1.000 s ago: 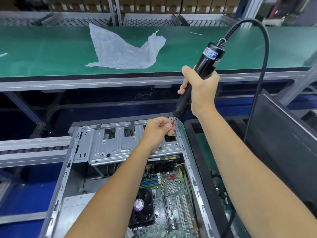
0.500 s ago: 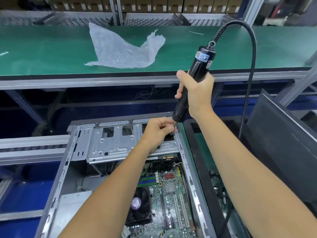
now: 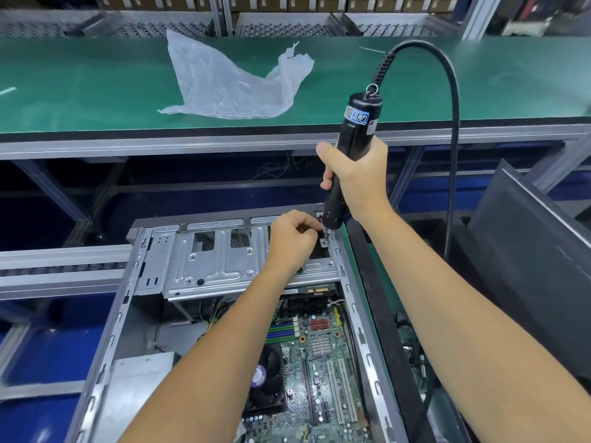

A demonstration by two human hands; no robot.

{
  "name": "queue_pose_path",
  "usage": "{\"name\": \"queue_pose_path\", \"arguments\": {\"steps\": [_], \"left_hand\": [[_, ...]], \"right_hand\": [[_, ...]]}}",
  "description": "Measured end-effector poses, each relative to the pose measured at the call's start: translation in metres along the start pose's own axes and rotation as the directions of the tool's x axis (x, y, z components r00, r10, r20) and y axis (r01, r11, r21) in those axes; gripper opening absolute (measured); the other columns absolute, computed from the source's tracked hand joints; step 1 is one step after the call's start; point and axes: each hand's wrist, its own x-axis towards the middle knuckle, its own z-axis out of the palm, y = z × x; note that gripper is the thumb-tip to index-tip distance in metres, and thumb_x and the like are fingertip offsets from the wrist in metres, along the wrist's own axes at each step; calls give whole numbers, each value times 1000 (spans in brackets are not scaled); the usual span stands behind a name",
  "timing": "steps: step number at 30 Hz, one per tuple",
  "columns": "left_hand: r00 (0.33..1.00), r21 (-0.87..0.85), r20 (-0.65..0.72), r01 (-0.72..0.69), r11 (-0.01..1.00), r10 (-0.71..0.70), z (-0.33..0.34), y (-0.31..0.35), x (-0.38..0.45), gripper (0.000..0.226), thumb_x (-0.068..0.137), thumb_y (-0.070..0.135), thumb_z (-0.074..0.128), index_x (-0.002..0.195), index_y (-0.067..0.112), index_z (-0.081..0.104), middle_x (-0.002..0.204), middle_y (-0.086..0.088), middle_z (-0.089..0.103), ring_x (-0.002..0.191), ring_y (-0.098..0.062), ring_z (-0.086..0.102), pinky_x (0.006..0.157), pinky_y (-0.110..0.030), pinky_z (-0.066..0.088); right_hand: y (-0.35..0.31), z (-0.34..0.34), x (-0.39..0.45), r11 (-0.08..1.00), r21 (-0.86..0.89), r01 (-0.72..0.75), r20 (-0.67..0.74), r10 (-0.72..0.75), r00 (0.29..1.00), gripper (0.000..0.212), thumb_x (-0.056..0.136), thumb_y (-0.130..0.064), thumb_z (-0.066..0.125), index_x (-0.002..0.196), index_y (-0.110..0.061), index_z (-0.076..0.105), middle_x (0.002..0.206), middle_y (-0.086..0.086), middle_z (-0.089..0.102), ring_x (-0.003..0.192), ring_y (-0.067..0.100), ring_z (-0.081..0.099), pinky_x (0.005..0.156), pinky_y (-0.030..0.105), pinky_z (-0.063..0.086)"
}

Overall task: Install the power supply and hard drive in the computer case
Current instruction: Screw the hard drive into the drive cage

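**A:** Your right hand (image 3: 358,180) is wrapped tight around the electric screwdriver (image 3: 348,161), which stands nearly upright with a slight lean. Its tip is down on a small tab (image 3: 323,243) at the far right corner of the computer case (image 3: 121,314). Your left hand (image 3: 292,241) is curled loosely, thumb and fingertips pinched together just beside the tip. I'd guess it steadies a screw, but the screw itself is too small to make out.

**B:** What can go wrong from here?

**A:** If you trigger with that lean, the bit could slip off the screw head and skate across the drive cage (image 3: 224,260), or the screw could start cross-threaded. Your left fingertips are very close to the bit, so a slip could catch them. A dropped screw would likely fall to the motherboard (image 3: 319,362) below.

**B:** And the cord (image 3: 452,155)?

**A:** It loops high behind your right wrist and drops along the right edge of the case; its pull could tip the tool further.

**B:** Where are the power supply and hard drive?

**A:** I can't pick out either. The cage spans the far end of the case; whether a drive sits inside is hidden. On the green bench (image 3: 96,91) beyond lies only a plastic bag (image 3: 230,84).
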Motion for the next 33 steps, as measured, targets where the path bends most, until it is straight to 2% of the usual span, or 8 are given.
{"name": "queue_pose_path", "arguments": {"steps": [2,6,11,18,21,26,30,33], "left_hand": [[999,30,32,-12,999,11,0,0,0,40,77,-6,55,66,32,63,85,4,61,57,-8,51,49,-15,38],[993,147,98,-73,987,59,2,1,0,35,74,-3,63,64,31,62,84,9,59,76,-5,56,63,-10,40],[990,254,122,-104,962,74,3,-2,1,27,75,10,76,65,29,60,83,10,59,79,-3,54,67,-10,36],[992,250,124,-64,966,34,2,-1,2,23,80,2,71,72,21,63,86,4,60,85,-14,56,79,-25,43],[991,261,122,-76,962,45,2,0,3,17,81,-1,68,76,14,67,88,3,60,87,-15,55,79,-22,41],[989,256,139,-84,963,49,3,-1,3,19,82,0,69,76,17,67,85,9,57,83,-10,53,71,-10,36],[994,208,102,-59,976,38,3,-2,4,31,84,-2,65,67,24,62,84,12,55,83,-8,52,73,-11,36],[995,215,91,-65,974,46,2,-1,4,34,86,-2,63,66,25,59,90,6,57,86,-11,53,76,-15,37]], "right_hand": [[0,-1,0,1000,9,-5,-10,5,1000,24,82,-14,72,82,-7,49,59,7,53,44,21,52,52,39,51],[0,-2,0,1000,9,3,-32,-3,999,22,83,-11,71,82,-5,50,58,9,52,44,19,51,51,37,51],[2,0,-2,999,-19,28,-50,-29,998,21,84,-12,71,81,-5,51,59,9,54,44,18,54,50,32,52],[3,2,-2,998,-30,59,-1,-59,998,23,84,-14,70,74,-10,50,51,1,54,43,20,53,48,31,50],[3,3,-2,998,-28,64,28,-63,998,24,83,-15,70,73,-9,49,50,1,53,41,20,52,48,30,49],[6,-1,-1,998,-19,62,41,-61,997,23,83,-16,70,73,-9,50,49,2,53,42,22,52,49,32,51],[7,0,-2,998,-6,57,55,-56,997,23,82,-14,70,72,-6,50,50,3,53,43,23,52,50,33,50],[7,2,-3,998,-16,58,101,-57,993,25,80,-14,70,71,-1,51,49,3,53,42,22,51,50,30,49]]}}
